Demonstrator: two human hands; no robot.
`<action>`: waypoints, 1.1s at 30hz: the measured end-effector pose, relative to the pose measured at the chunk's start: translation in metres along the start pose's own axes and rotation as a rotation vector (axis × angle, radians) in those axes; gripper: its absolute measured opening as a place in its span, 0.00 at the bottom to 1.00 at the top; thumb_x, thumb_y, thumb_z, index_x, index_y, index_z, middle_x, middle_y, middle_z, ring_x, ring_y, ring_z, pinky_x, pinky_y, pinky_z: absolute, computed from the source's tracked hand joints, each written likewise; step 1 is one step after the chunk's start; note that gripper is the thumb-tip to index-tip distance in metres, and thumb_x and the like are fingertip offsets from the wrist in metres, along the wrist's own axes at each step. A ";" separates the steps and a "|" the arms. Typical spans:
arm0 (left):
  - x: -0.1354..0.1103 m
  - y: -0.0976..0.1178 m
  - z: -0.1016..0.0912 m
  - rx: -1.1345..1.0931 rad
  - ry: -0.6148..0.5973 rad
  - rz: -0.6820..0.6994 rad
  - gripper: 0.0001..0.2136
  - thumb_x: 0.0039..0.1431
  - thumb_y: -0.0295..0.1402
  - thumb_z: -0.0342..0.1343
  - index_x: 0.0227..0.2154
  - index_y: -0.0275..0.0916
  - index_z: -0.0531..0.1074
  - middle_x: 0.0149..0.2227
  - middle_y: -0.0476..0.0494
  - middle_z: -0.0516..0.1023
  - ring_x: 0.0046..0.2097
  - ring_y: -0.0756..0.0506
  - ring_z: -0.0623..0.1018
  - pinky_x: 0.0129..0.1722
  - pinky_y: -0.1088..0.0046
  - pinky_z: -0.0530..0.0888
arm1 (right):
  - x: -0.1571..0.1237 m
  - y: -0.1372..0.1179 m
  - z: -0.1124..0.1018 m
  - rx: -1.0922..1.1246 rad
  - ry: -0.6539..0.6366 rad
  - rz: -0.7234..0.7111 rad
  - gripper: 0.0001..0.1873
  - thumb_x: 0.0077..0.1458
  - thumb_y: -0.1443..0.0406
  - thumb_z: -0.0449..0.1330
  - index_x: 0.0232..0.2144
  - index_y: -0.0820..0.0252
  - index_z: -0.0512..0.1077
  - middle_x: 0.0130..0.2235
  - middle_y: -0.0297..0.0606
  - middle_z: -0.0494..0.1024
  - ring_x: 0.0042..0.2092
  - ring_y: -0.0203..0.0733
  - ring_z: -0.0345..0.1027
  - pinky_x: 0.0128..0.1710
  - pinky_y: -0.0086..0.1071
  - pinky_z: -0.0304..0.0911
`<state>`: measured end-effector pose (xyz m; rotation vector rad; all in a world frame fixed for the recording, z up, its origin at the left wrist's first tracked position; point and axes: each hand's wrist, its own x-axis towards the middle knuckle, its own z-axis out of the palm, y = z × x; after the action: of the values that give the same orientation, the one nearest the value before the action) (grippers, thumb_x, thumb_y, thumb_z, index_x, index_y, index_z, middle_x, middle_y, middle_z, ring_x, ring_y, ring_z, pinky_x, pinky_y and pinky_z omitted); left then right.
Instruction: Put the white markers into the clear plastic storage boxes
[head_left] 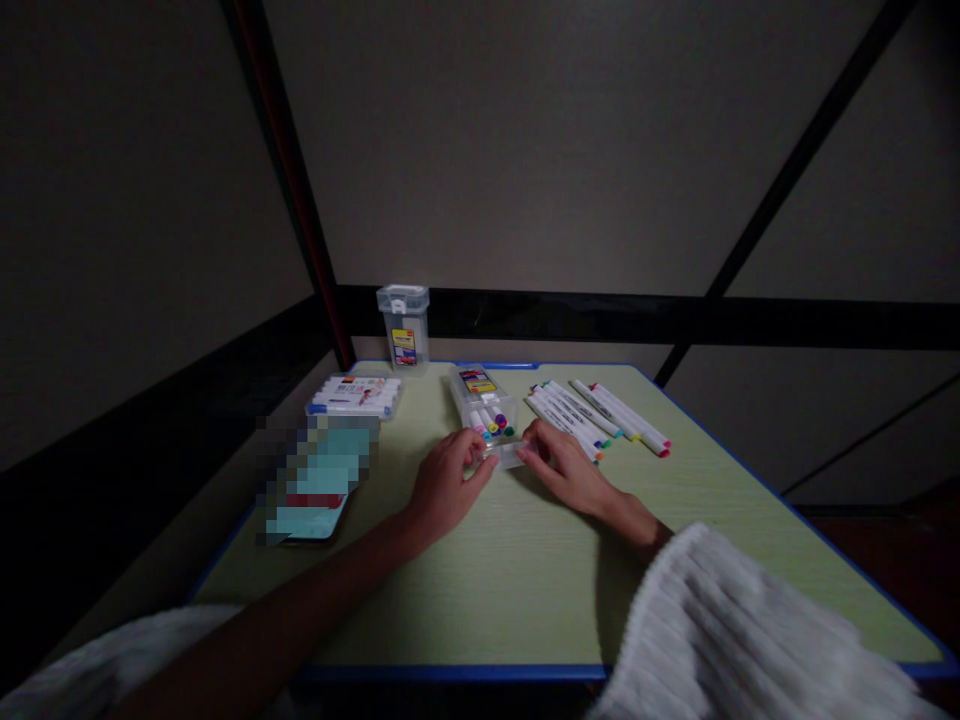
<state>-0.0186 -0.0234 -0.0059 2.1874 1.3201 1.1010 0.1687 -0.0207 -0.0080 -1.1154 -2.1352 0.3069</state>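
A clear plastic marker case (480, 393) lies on its side in the middle of the green desk (525, 560), open end toward me, with several coloured marker ends showing. My left hand (444, 482) and my right hand (566, 463) meet at that open end, fingers curled on the case's clear lid (508, 455) between them. Several loose white markers (600, 415) with coloured caps lie in a row just right of the case, beyond my right hand.
An upright clear case (404, 325) stands at the desk's back edge. A flat pack of markers (354, 396) lies at the back left. A blurred-out flat item (315, 480) sits at the left edge. Dark bars and a wall stand behind the desk.
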 end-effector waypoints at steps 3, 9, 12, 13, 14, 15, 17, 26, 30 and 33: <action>-0.001 -0.001 0.001 0.003 0.026 0.019 0.10 0.45 0.33 0.57 0.32 0.39 0.64 0.28 0.52 0.67 0.27 0.53 0.67 0.24 0.80 0.63 | 0.000 0.001 0.000 0.012 0.009 -0.039 0.10 0.54 0.60 0.52 0.35 0.60 0.61 0.29 0.36 0.66 0.28 0.37 0.59 0.27 0.30 0.55; -0.001 -0.007 0.004 -0.015 0.039 0.067 0.16 0.39 0.27 0.61 0.35 0.40 0.66 0.29 0.52 0.68 0.28 0.52 0.68 0.25 0.79 0.65 | 0.000 0.001 -0.001 0.017 0.031 -0.104 0.15 0.50 0.58 0.57 0.38 0.60 0.62 0.34 0.40 0.67 0.33 0.39 0.60 0.29 0.32 0.57; -0.001 -0.007 0.003 -0.020 0.041 0.071 0.15 0.40 0.26 0.60 0.33 0.40 0.66 0.29 0.52 0.69 0.28 0.52 0.68 0.26 0.78 0.66 | 0.000 0.001 -0.001 0.012 0.034 -0.133 0.13 0.51 0.59 0.56 0.37 0.60 0.62 0.33 0.40 0.67 0.32 0.40 0.60 0.29 0.32 0.57; -0.001 -0.007 0.002 -0.020 0.043 0.077 0.14 0.40 0.26 0.60 0.33 0.40 0.66 0.29 0.52 0.69 0.29 0.52 0.68 0.27 0.78 0.67 | 0.000 0.001 -0.001 0.011 0.032 -0.142 0.13 0.51 0.59 0.56 0.37 0.60 0.62 0.33 0.40 0.67 0.32 0.39 0.60 0.29 0.32 0.57; -0.001 -0.006 0.001 -0.021 0.049 0.087 0.14 0.40 0.26 0.60 0.32 0.40 0.67 0.30 0.51 0.69 0.29 0.51 0.69 0.28 0.77 0.68 | 0.000 0.001 -0.002 0.012 0.030 -0.148 0.13 0.51 0.59 0.55 0.37 0.60 0.63 0.33 0.39 0.67 0.32 0.39 0.60 0.29 0.32 0.57; -0.001 -0.004 0.000 -0.023 0.060 0.100 0.13 0.40 0.26 0.60 0.32 0.40 0.67 0.31 0.50 0.68 0.31 0.50 0.69 0.30 0.76 0.68 | 0.000 0.001 -0.002 0.013 0.030 -0.154 0.13 0.51 0.59 0.56 0.37 0.60 0.63 0.32 0.39 0.67 0.32 0.39 0.60 0.29 0.32 0.57; 0.000 -0.002 -0.002 -0.026 0.099 0.127 0.13 0.39 0.25 0.61 0.31 0.40 0.67 0.36 0.47 0.67 0.37 0.48 0.70 0.35 0.73 0.69 | 0.000 0.001 -0.002 0.020 0.036 -0.160 0.13 0.51 0.59 0.56 0.37 0.59 0.63 0.33 0.40 0.67 0.32 0.40 0.60 0.29 0.32 0.57; 0.003 0.002 -0.003 -0.084 0.137 0.120 0.12 0.38 0.25 0.62 0.28 0.39 0.66 0.46 0.42 0.64 0.50 0.44 0.65 0.50 0.65 0.64 | -0.001 0.001 -0.003 0.018 0.084 -0.133 0.14 0.50 0.59 0.56 0.40 0.57 0.64 0.38 0.42 0.64 0.37 0.43 0.59 0.31 0.34 0.60; 0.003 0.003 -0.002 -0.105 0.124 0.115 0.13 0.39 0.24 0.61 0.29 0.39 0.66 0.46 0.41 0.67 0.50 0.43 0.66 0.50 0.63 0.63 | 0.000 0.003 -0.002 0.032 0.082 -0.115 0.18 0.50 0.59 0.57 0.43 0.57 0.62 0.40 0.42 0.64 0.36 0.42 0.59 0.32 0.35 0.61; 0.003 0.002 -0.002 -0.111 0.129 0.128 0.13 0.39 0.24 0.61 0.30 0.39 0.65 0.46 0.41 0.68 0.49 0.43 0.67 0.49 0.61 0.64 | 0.001 0.005 0.000 0.047 0.098 -0.070 0.26 0.48 0.58 0.58 0.49 0.56 0.58 0.42 0.43 0.62 0.36 0.42 0.59 0.32 0.36 0.62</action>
<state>-0.0179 -0.0221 -0.0022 2.1759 1.1527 1.3513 0.1716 -0.0173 -0.0099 -1.0063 -2.0650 0.2639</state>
